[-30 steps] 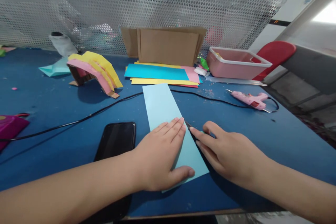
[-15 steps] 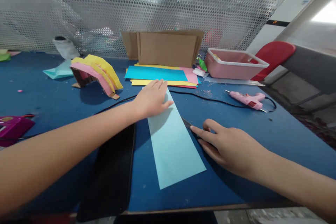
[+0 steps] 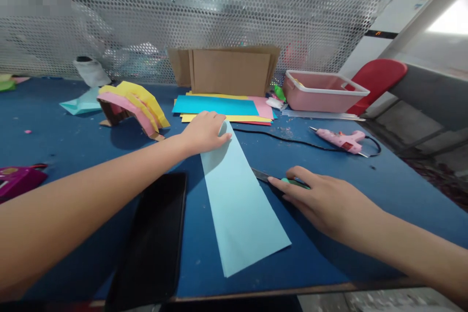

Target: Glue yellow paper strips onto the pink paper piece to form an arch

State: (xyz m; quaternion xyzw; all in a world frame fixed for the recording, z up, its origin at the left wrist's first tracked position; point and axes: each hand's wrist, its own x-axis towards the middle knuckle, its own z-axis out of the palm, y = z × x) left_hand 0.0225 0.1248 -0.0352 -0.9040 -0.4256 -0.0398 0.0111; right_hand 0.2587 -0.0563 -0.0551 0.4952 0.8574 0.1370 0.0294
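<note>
A long light blue sheet of paper (image 3: 241, 204) lies slantwise on the blue table in the middle of the view. My left hand (image 3: 206, 131) is closed over its far end, where the paper bends up slightly; some fingertips are hidden. To the right, my right hand (image 3: 325, 200) grips a pair of scissors (image 3: 260, 174) with a green handle. The grey blades point left and touch or lie just under the paper's right edge; I cannot tell which. A black flat tablet-like object (image 3: 157, 239) lies beneath my left forearm.
Coloured paper sheets (image 3: 215, 106) and cardboard (image 3: 230, 70) stand at the back. A pink-and-yellow cardboard arch (image 3: 133, 107) is at left. On the right are a pink basket (image 3: 321, 95) and a pink glue gun (image 3: 341, 140) with a black cord. A purple object (image 3: 20, 180) sits far left.
My left hand has shifted slightly left with the paper's far end, and the near end has slid a little toward me. The scissors' green handle now shows in my right hand.
</note>
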